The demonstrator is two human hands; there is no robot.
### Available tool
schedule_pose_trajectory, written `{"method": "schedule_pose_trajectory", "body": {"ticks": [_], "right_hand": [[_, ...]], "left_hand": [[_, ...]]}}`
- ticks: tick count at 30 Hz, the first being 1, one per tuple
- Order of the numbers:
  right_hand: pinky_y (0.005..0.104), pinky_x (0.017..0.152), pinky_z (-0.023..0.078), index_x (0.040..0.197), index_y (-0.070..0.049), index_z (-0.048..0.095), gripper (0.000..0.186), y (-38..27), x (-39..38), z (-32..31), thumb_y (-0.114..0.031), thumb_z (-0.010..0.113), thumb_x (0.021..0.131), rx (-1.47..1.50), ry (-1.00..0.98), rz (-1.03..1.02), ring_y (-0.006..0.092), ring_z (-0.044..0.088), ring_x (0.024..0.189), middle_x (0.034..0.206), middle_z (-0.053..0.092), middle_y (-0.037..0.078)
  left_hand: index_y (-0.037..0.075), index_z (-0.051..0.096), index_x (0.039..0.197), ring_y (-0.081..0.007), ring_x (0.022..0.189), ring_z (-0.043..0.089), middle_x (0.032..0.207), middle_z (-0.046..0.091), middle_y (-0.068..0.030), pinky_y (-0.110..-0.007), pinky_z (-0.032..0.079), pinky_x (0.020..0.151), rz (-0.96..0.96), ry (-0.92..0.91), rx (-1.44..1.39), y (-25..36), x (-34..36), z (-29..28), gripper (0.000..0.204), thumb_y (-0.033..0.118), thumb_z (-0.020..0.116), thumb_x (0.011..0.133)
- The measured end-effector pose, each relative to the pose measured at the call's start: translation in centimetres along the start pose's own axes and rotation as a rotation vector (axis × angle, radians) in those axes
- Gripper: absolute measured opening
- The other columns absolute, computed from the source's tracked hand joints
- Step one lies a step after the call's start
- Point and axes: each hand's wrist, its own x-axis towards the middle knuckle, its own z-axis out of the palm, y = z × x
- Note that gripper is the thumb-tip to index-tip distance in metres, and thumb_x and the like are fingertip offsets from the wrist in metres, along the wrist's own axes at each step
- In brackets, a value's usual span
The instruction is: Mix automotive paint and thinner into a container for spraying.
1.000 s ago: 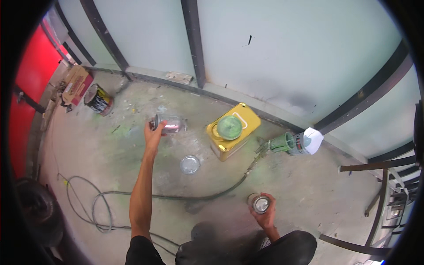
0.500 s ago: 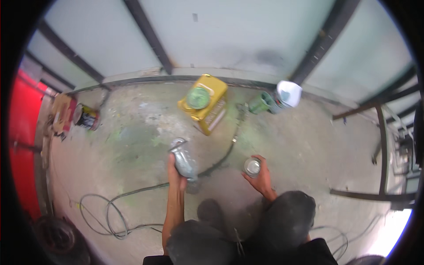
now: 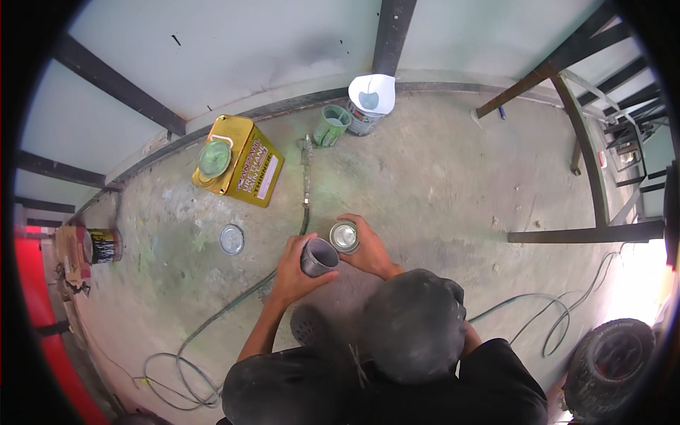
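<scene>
My left hand [image 3: 292, 273] is wrapped round a dark grey cup [image 3: 319, 265], its mouth facing up. Held in my right hand [image 3: 367, 249] is a small round metal can [image 3: 344, 237] with a shiny silvery inside. The two vessels are close side by side over the floor, in front of my knees. What either one contains is hard to make out. A round grey lid or shallow dish [image 3: 231, 239] lies on the concrete, left of my left hand.
A yellow rectangular tin [image 3: 244, 159] with a green-stained container [image 3: 214, 159] on top stands ahead left. Beyond are a green-stained cup [image 3: 331, 127] and a paper-topped can [image 3: 363, 120]. A hose [image 3: 237, 301] crosses the floor. Right are a metal frame [image 3: 588, 234] and a tyre [image 3: 613, 361].
My left hand has moved right, beside the can in my right hand; its silvery object showed blurred, and now a grey cup shows there. A round lid or dish is now on the floor.
</scene>
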Motion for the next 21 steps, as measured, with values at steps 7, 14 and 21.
{"method": "schedule_pose_trajectory", "body": {"ticks": [7, 14, 21], "right_hand": [[0.0473, 0.104, 0.051, 0.141, -0.013, 0.05, 0.083, 0.4, 0.3, 0.8, -0.016, 0.093, 0.071, 0.045, 0.028, 0.005, 0.041, 0.059, 0.126, 0.136, 0.061, 0.019], [0.0471, 0.101, 0.053, 0.139, -0.012, 0.052, 0.078, 0.4, 0.3, 1.2, -0.011, 0.092, 0.071, 0.076, 0.084, 0.011, 0.041, 0.062, 0.123, 0.132, 0.064, 0.018], [0.0451, 0.096, 0.055, 0.135, -0.01, 0.053, 0.073, 0.9, 0.1, 2.0, -0.006, 0.089, 0.072, 0.128, 0.105, -0.004, 0.0405, 0.065, 0.117, 0.129, 0.065, 0.02]], "left_hand": [[0.005, 0.052, 0.141, -0.038, 0.112, 0.068, 0.122, 0.069, -0.0184, -0.046, 0.056, 0.095, 0.016, -0.08, 0.226, 1.5, 1.5, -0.8, 0.093, 0.036, 0.097, 0.065], [0.002, 0.05, 0.141, -0.0392, 0.112, 0.067, 0.125, 0.067, -0.0201, -0.048, 0.056, 0.093, -0.116, -0.249, 0.394, 5.0, 3.6, -0.6, 0.089, 0.037, 0.093, 0.07], [0.005, 0.053, 0.138, -0.039, 0.109, 0.068, 0.121, 0.068, -0.0194, -0.048, 0.057, 0.09, -0.224, -0.214, 0.409, 5.3, 3.2, 0.3, 0.088, 0.037, 0.094, 0.067]]}}
